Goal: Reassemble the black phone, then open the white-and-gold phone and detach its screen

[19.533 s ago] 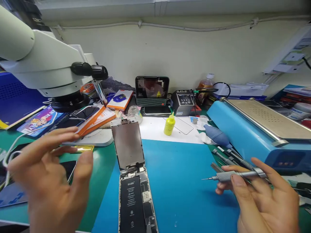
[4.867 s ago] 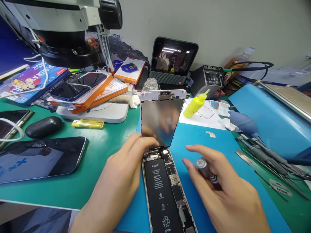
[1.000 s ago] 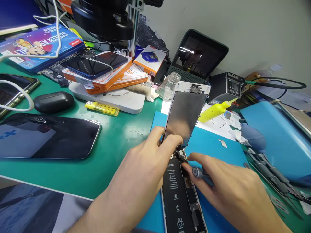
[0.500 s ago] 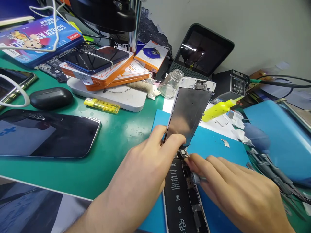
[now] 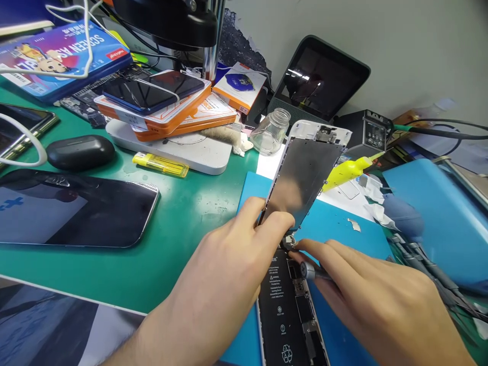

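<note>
My left hand [image 5: 232, 259] is closed on the lower end of a white-framed phone screen [image 5: 305, 168], its thumb on the dark metal back. The screen stands tilted up from the opened phone body [image 5: 280, 315], where a black battery and inner parts show. My right hand [image 5: 366, 290] holds a grey screwdriver [image 5: 310, 270] tucked under its fingers, the round end pointing towards the phone. Its index fingertip and thumb press near a small metallic connector piece [image 5: 290, 241] at the joint of screen and body. The fingertips partly hide the contact there.
Under the phone lies a blue mat [image 5: 343, 218]. A yellow bottle [image 5: 346, 172], a glass jar [image 5: 271, 131] and a dark display [image 5: 320, 76] stand behind. Tweezers [image 5: 423, 264] lie right; a large phone [image 5: 80, 208], earbud case [image 5: 80, 152] and orange boxes [image 5: 168, 112] are left.
The screen's upper end has leaned further to the right in my left hand. My right hand's fingers have shifted slightly at the joint, and the screwdriver's round end shows higher and more clearly.
</note>
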`<state>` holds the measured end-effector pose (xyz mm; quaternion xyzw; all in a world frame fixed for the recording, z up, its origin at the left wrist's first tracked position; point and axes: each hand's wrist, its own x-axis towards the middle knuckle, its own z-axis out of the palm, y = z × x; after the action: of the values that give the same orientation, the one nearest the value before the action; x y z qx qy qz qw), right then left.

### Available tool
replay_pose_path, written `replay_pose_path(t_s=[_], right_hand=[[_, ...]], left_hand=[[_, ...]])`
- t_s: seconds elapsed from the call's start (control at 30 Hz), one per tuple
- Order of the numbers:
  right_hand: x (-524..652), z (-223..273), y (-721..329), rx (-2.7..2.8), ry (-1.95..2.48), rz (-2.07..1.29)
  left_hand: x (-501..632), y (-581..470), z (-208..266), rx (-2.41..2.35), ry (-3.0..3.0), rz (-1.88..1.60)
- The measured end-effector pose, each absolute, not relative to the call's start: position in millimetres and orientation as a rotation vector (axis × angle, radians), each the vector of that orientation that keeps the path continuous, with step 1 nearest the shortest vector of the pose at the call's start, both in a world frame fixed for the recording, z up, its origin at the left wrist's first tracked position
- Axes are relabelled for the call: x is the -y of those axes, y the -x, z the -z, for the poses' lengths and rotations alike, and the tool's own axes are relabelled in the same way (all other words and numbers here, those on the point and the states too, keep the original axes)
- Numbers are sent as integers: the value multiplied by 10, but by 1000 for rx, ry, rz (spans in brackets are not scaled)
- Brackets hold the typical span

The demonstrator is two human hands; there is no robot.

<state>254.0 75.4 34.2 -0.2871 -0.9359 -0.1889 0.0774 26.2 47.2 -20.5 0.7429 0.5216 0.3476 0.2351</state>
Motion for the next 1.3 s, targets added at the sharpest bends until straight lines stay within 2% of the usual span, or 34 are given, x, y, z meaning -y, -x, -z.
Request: replay_pose_path(t_s=[0.63,1.3], right_hand=[[-560,-236,-2485,2854,854,779],[-682,-312,-2532,2797,890,611]], left_hand=[[-453,-248,188,-1413,-2121,-955],[-442,-255,198,-1409,-2100,-960]])
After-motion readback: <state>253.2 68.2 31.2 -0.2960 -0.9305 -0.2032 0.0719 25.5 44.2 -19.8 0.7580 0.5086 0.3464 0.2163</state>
